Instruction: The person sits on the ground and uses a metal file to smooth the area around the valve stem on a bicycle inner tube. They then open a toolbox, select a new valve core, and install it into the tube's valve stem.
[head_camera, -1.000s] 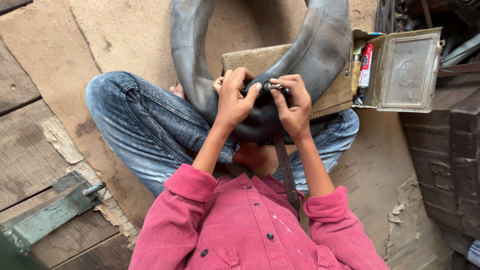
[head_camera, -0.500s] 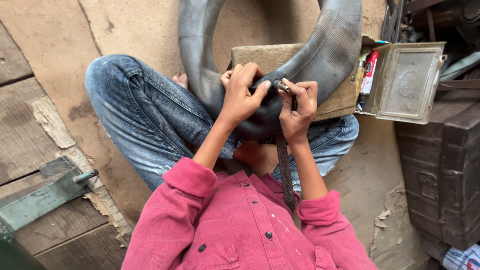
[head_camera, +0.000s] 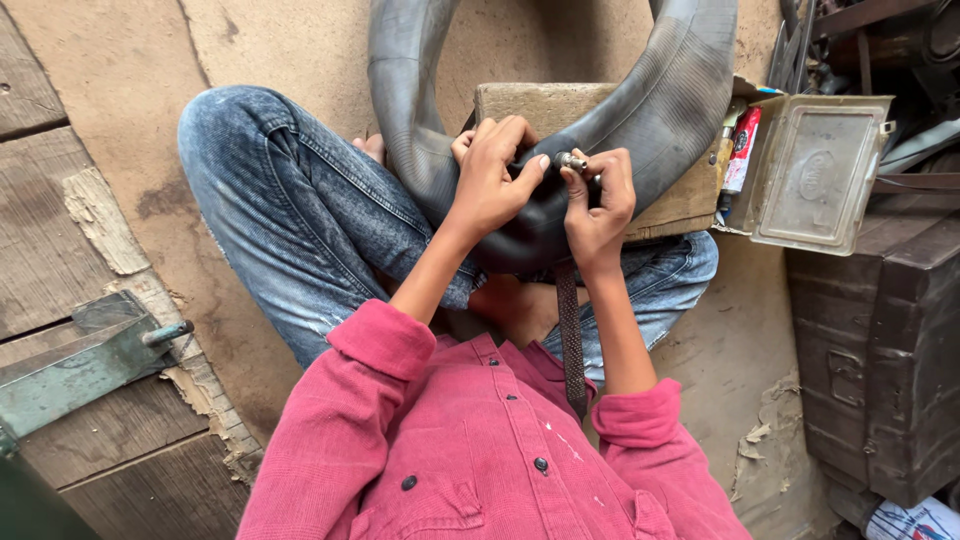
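— Status of the hands?
— I am seeing the left hand (head_camera: 490, 185) curling, fingers bent and thumb extending rightward. The right hand (head_camera: 597, 205) is pinching, fingertips meeting beside it; both forearms are reaching forward.

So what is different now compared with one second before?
Little changed. Both hands, left hand and right hand, stay on the black inner tube, pinching around its metal valve; the fingers shifted slightly. The open metal box stayed in place.
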